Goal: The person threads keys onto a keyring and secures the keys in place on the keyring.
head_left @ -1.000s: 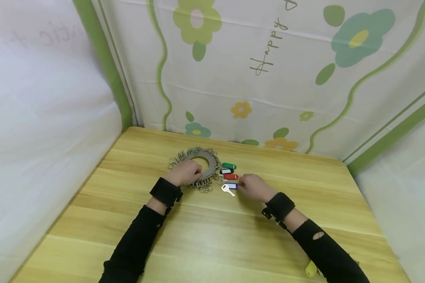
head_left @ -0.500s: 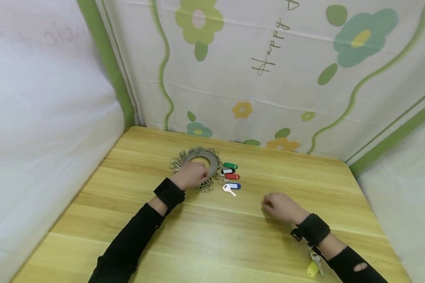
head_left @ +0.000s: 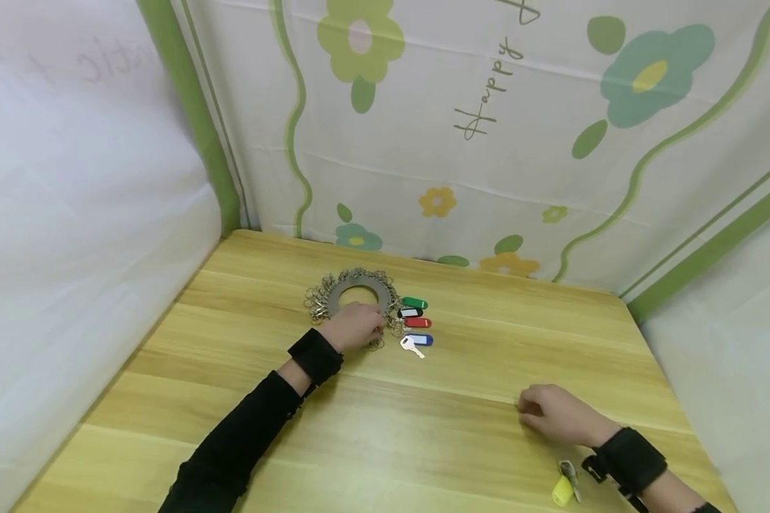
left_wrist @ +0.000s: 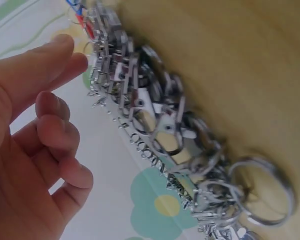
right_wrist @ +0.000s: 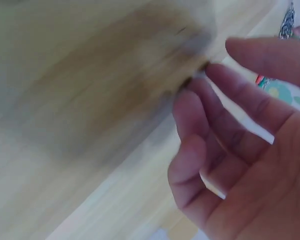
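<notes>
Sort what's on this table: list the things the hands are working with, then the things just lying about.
In hand:
- metal disc hung with key rings, left hand resting on it
- tagged keys beside it: green tag, black tag, red tag, blue tag
- yellow-tagged key, nearest the empty right hand

Lying about:
- wooden table
- flowered backdrop

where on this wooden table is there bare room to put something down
Free: the wide strip of the light wooden table between both hands, and its left side. Crowded: around the grey metal disc of key rings under the left hand, coloured key tags beside it; yellow-tagged key by the right hand.
</notes>
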Motion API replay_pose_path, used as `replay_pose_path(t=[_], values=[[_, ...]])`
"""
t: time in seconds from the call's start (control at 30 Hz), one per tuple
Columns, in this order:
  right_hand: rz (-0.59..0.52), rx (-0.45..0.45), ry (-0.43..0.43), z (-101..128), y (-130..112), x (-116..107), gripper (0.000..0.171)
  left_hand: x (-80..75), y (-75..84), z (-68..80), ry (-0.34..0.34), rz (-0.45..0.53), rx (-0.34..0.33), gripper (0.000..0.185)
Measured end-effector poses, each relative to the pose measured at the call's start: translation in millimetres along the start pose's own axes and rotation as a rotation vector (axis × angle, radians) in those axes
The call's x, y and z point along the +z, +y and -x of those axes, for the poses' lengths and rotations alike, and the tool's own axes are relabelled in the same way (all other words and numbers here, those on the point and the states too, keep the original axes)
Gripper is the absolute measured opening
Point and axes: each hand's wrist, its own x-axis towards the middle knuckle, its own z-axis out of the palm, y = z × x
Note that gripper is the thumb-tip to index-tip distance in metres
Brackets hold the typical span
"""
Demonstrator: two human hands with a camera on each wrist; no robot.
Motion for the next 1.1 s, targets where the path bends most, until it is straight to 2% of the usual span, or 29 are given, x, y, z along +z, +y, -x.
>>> replay_pose_path(t=[0.07,0.23,0.4,0.5,0.7,0.83,1.1], values=[[-0.023,-0.005,-0.028,9.0,4.4,-1.3,0.004,1.9,-0.5,0.8,0.002,-0.015,0.002,0.014],[-0.068,-0.039,-0.052,27.7,9.9,-4.4,0.021,5.7,-1.3,1.8,-0.002,-0.04,-0.004,0.017],[-0.082,-0.077,-0.075,43.2,11.1,-4.7,0.037,6.1,0.5,0.4,0.021,-0.015,0.014,0.015],[-0.098,-0.096,-0.082,48.3,12.2,-3.7,0.035,5.1,3.1,-1.4,0.03,-0.003,0.017,0.015],[-0.131,-0.181,-0.028,47.4,14.8,1.4,0.027,4.8,6.2,-3.5,-0.033,-0.021,-0.018,0.005],[-0.147,-0.146,-0.037,46.7,15.0,2.8,0.023,5.9,5.6,-5.5,-0.042,-0.013,-0.03,0.003],[-0.205,-0.05,-0.142,57.7,8.7,0.3,0.021,9.3,1.6,-6.8,-0.04,0.022,-0.029,0.005]])
